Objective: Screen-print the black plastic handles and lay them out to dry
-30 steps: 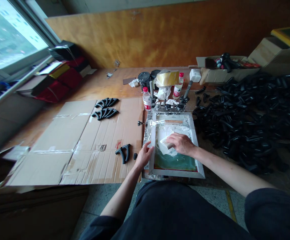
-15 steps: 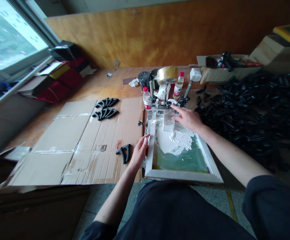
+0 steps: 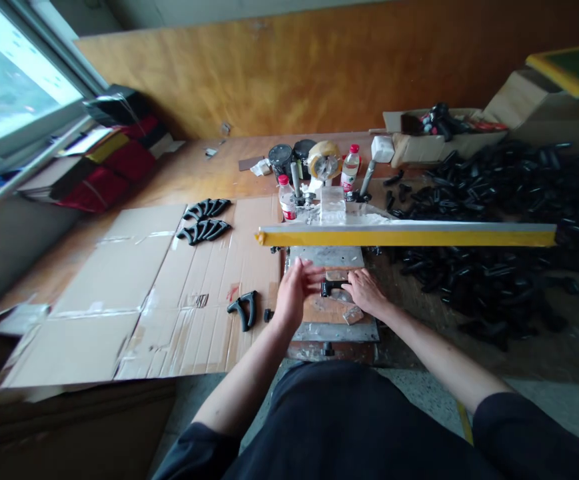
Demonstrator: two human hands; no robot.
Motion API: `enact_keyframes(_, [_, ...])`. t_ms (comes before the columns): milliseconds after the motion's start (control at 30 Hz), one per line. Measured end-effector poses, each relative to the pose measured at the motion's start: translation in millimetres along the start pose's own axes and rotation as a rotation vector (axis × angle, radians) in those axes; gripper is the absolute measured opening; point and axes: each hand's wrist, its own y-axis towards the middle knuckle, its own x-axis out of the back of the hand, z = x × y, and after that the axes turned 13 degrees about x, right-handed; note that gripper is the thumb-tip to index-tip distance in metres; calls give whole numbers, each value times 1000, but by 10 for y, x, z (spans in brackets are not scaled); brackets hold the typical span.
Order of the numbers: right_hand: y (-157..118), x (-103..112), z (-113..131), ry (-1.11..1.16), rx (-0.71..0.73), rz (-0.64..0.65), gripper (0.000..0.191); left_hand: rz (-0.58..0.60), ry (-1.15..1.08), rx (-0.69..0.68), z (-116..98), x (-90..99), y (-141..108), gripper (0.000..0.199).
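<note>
The hinged frame (image 3: 409, 235) is tilted up, its yellow-edged front bar level above the work base. Under it a black curved part (image 3: 333, 287) lies on the brown block of the base (image 3: 319, 310). My right hand (image 3: 366, 291) has its fingers closed on the right end of that part. Just left of the part is my left hand (image 3: 294, 290), fingers apart and holding nothing. On the cardboard sheet (image 3: 169, 267), two black parts (image 3: 244, 310) lie near my left forearm, and two rows of similar parts (image 3: 204, 231) lie farther back.
A large heap of black parts (image 3: 489, 187) covers the right side. Behind the frame stand two red-capped bottles (image 3: 350, 170), dark jars (image 3: 280, 160) and a tape roll (image 3: 324, 160). An open carton (image 3: 419, 148) is at the back right, and red and black boxes (image 3: 114, 157) are at the left.
The frame has swung up from lying flat, uncovering the base and a black part. My right hand has come down and nearer to that part; my left hand has moved slightly right.
</note>
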Motion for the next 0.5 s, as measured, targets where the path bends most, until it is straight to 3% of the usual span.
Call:
enact_keyframes(67, [-11, 25, 261, 15, -47, -14, 14, 93, 32, 335, 409, 26, -30, 57])
enact_keyframes(100, [-22, 52, 372, 51, -9, -38, 15, 114, 12, 398, 586, 46, -50, 56])
enact_keyframes(167, [-56, 102, 504, 157, 180, -68, 16, 94, -63, 407, 825, 129, -88, 50])
enact_keyframes(233, [-98, 134, 420, 235, 350, -55, 16, 2, -108, 362, 895, 337, -103, 45])
enact_keyframes(300, [-150, 156, 73, 194, 309, -20, 16, -186, -74, 310, 853, 722, -84, 42])
enact_keyframes(400, [-267, 185, -729, -79, -20, 136, 31, -556, 111, 220, 774, 1550, -10, 44])
enact_keyframes(500, [-404, 192, -1362, -221, -167, 269, 32, -792, 407, 337, 782, 2300, 71, 49])
